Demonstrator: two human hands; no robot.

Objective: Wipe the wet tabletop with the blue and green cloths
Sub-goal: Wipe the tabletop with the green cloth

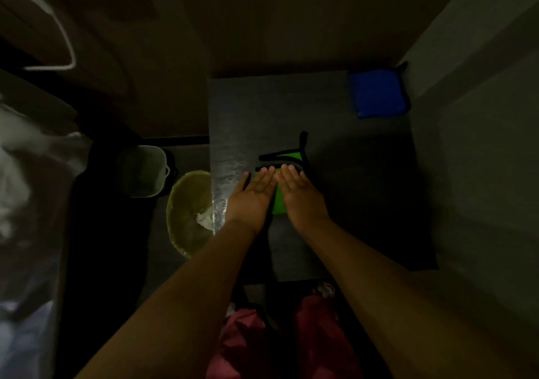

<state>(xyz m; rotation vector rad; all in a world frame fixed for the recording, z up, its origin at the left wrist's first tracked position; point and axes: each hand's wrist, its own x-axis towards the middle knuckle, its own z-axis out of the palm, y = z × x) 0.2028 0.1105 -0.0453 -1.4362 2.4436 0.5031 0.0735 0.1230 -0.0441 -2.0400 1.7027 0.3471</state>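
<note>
Dark tabletop, green cloth under both flat hands

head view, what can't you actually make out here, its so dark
- Green cloth: mostly covered by the left hand and right hand, so its full shape is hidden.
- Tabletop: a wet sheen shows only along its left strip; the right side is too dark to judge.
- Blue cloth: folded or flat, too dim to tell.
- Yellowish bowl: the white contents are unclear, and the table edge cuts it off.
</note>
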